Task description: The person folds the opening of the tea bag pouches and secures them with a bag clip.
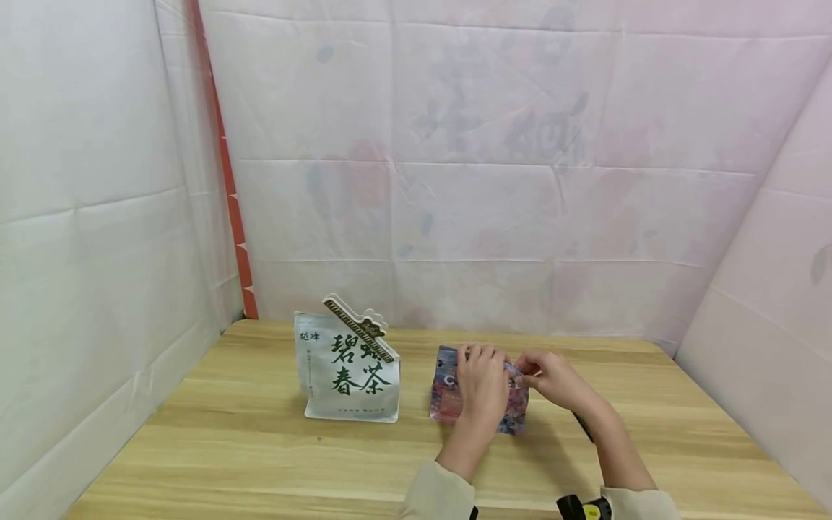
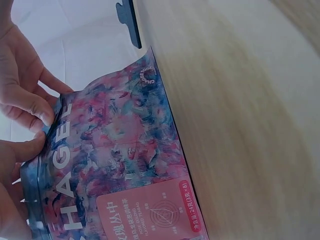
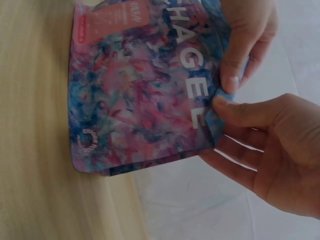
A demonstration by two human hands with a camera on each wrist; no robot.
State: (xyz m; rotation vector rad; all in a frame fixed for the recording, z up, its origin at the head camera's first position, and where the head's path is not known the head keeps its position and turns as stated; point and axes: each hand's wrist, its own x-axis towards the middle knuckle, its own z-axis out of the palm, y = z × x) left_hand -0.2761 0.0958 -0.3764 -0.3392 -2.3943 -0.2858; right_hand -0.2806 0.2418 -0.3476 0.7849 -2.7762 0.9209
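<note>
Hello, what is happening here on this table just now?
A person stands a pink-and-blue patterned foil pouch upright on the light wooden table and works at its top edge. The left hand holds the top from the front, and the right hand pinches the same edge at the pouch's corner. A white tea bag with green characters stands untouched beside it.

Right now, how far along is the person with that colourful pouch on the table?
Early. The pink-and-blue pouch stands on the wooden table, and both the left hand and right hand pinch its top edge. Whether it is open cannot be told. The white tea bag beside it stands untouched.
</note>
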